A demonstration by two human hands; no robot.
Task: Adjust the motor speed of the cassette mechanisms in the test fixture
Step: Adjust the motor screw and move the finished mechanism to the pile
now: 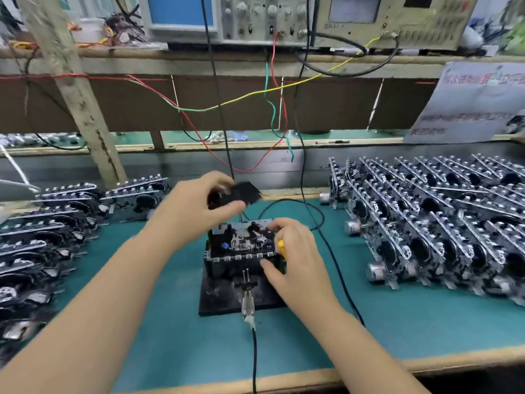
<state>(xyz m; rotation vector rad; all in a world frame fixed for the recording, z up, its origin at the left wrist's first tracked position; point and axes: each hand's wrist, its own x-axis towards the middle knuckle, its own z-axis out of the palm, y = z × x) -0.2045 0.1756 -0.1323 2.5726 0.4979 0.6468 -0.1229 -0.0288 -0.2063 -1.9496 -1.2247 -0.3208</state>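
An electronics factory test station. A green-topped bench [397, 322] carries a black test fixture [227, 294] at its middle; rows of identical cassette mechanisms [440, 217] lie right of the fixture and more [42, 240] left of it. Behind the fixture, a shelf [199, 54] holds an oscilloscope [227, 15], with coloured wires [255, 93] hanging down.

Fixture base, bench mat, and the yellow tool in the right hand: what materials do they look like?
Fixture base: black rigid slab, likely plastic or phenolic; dull, scuffed, pale smears.
Bench mat: teal sheet, probably rubber or vinyl; matte, lies flat, with a tan, wood-like edge strip in front.
Yellow tool held in the right hand: glossy yellow, probably a plastic handle; mostly hidden.
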